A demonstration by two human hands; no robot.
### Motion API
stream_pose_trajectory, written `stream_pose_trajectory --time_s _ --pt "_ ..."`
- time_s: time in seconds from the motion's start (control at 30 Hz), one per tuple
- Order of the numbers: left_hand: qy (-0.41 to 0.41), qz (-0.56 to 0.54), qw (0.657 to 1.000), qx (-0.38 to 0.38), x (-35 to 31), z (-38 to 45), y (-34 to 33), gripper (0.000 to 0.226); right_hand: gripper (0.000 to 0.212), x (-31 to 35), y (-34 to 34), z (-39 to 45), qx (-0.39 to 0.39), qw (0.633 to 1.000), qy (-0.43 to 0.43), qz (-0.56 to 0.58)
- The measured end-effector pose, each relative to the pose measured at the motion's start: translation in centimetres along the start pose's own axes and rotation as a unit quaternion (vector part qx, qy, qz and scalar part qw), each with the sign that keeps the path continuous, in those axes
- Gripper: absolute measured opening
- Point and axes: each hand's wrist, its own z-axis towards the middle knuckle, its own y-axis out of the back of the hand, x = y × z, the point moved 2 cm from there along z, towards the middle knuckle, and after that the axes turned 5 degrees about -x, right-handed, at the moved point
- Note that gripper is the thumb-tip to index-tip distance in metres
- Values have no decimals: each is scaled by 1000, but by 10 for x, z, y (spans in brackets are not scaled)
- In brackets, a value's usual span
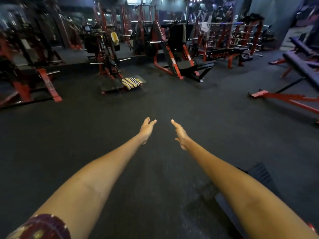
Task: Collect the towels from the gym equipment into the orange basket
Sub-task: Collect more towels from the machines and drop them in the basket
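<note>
Left hand (147, 129), right hand (180, 134) empty, fingers straight; striped towel (132, 82) on machine footplate edge.

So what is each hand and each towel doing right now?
Left hand: open, fingers straight, holding nothing.
Right hand: open, fingers straight, holding nothing.
Striped yellow, white and dark towel: lying crumpled on the red machine's black footplate.
Yellow and white towel: hanging on the same machine.

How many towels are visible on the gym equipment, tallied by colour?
Striped yellow, white and purple towel, on a machine's footplate: 1
Yellow and white towel, hanging on a machine: 1
White towel, draped on a rack's bar: 1
Total: 3
</note>
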Motion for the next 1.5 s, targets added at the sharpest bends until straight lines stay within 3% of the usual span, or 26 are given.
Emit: stream_pose_trajectory --time_s 0.23,0.53,0.9,1.07,1.3,1.5 --pt "17 -10 1000 -20 -45 120 -35 62 70 69 17 129 21 999 19 -21" --pt "34 -13 999 -17 -61 274 -88 64 70 92 34 294 22 1000 18 -9" --pt "-10 -40 999 30 -179 537 -195 62 66 211 75 548 -37 996 78 -5" --pt "0 -29 998 58 -194 634 -254 62 65 242 104 646 -59 993 97 -16" --pt "13 -27 997 70 -209 766 -334 63 69 261 157 798 -67 995 77 -14" --pt "7 -33 997 64 -261 882 -391 63 70 316 202 929 -56 996 60 -19"
